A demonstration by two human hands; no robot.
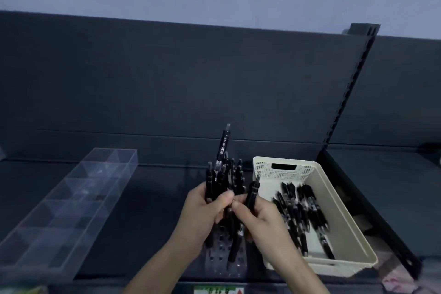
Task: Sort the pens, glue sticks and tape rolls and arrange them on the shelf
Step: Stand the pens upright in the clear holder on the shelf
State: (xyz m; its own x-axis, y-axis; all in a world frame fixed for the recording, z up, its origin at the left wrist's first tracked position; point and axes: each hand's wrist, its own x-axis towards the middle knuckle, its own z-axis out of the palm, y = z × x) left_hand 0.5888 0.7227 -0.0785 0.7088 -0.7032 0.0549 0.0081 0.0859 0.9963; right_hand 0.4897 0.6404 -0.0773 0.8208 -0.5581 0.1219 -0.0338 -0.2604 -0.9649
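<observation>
Left hand (200, 212) is gripping pen bundle (222, 174), fingers curled round it, frame centre. Right hand (260, 219) is pinching single pen (252, 194) alongside. Loose pens (303, 212) are lying in cream basket (265, 169), 4 o'clock. Clear divided tray (71, 207) is sitting at 8 o'clock.

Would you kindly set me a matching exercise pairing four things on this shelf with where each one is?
Things:
1. clear acrylic divided tray
2. cream perforated plastic basket
3. bundle of black pens
4. single black pen

Places:
A. gripped in the left hand
B. on the left of the dark shelf
C. pinched in the right hand
D. right of both hands, holding loose pens

Pairs: 1-B, 2-D, 3-A, 4-C.
</observation>
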